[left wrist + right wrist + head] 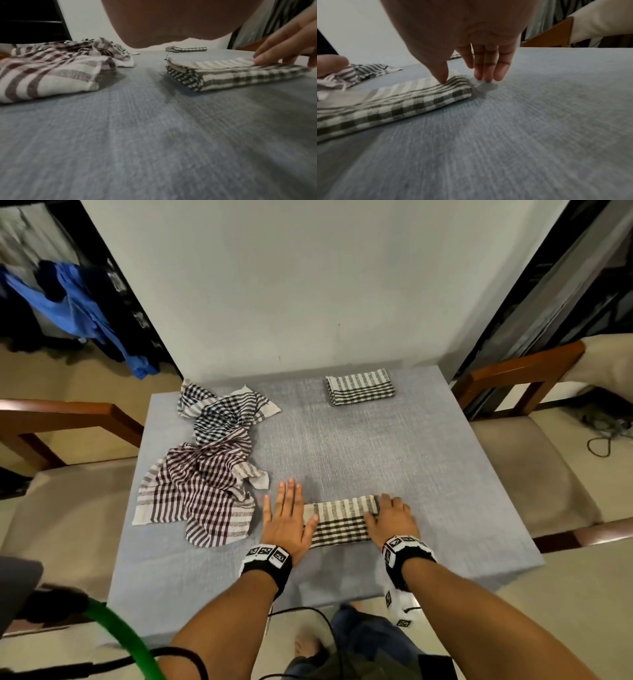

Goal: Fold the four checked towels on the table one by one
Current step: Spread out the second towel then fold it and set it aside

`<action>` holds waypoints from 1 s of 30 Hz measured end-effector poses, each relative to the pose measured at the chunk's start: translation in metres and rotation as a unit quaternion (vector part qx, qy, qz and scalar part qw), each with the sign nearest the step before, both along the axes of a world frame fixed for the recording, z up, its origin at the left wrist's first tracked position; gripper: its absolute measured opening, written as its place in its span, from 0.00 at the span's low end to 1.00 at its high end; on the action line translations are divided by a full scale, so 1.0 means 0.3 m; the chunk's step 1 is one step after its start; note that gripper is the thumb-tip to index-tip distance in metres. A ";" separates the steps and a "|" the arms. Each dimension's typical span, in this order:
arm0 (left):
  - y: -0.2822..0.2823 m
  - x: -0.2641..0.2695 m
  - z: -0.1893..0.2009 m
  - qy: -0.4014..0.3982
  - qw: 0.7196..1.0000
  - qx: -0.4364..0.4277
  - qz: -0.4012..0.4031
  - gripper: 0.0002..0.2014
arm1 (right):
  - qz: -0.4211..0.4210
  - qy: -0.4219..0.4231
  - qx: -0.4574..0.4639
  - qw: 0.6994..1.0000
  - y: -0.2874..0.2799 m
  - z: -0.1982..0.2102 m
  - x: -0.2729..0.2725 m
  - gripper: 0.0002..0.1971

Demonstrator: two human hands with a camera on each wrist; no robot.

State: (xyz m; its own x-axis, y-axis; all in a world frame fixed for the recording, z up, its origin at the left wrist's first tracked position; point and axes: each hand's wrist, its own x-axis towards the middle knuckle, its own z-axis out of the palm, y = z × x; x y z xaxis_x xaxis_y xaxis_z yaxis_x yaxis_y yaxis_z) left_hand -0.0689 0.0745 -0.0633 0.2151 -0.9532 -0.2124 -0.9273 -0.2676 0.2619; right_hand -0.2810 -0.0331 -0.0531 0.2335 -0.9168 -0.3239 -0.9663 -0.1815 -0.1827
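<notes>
Folded towel [340, 520] lies flat on the counter [342, 440] between the two hands, near the front edge. Left hand [287, 517] is spread flat, fingers straight, thumb resting on the towel's left end. Right hand [390, 518] is loosely spread; its thumb presses the towel's right end in the right wrist view, while the fingertips [488, 77] touch the bare counter just beyond it. Neither hand pinches anything.

Risks, as judged: the left end shows stacked loose layers [185, 77] in the left wrist view; lifting from one end only could let them slide open. The towel sits close to the front edge; a pull toward the body could drag it over.

Just left of the left hand lie two unfolded towels, brown checked [198, 494] and black checked [222, 412] beyond it; a sweeping left hand could snag them. A finished folded towel [359, 386] lies well ahead of the right hand. Open counter runs ahead of both hands and to the right of the right hand
</notes>
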 end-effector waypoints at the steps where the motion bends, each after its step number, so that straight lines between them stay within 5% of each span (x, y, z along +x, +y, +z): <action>1: 0.011 0.000 -0.005 0.000 1.000 0.000 -0.025 0.38 | -0.012 -0.001 0.015 1.000 0.000 -0.003 0.004 0.31; 5: 0.050 -0.035 -0.024 -0.001 0.997 0.033 -0.077 0.40 | -0.081 -0.057 0.067 0.993 -0.002 -0.013 0.028 0.31; 14: 0.046 -0.028 -0.018 0.022 0.999 0.028 0.005 0.42 | -0.216 -0.110 0.250 0.938 -0.100 0.020 0.063 0.25; 19: -0.015 -0.010 0.005 0.045 0.998 0.006 -0.032 0.44 | -0.171 -0.190 0.215 0.943 -0.158 0.045 0.084 0.16; 23: -0.133 -0.015 -0.003 0.182 0.983 0.014 0.024 0.56 | -0.147 -0.315 0.238 0.907 -0.222 0.076 0.108 0.30; 26: -0.222 -0.018 -0.015 0.230 0.971 0.022 0.064 0.63 | -0.083 -0.313 0.273 0.906 -0.279 0.112 0.116 0.19; 30: -0.340 0.007 -0.003 0.162 0.985 0.059 0.032 0.46 | -0.122 -0.350 0.313 0.875 -0.382 0.138 0.117 0.09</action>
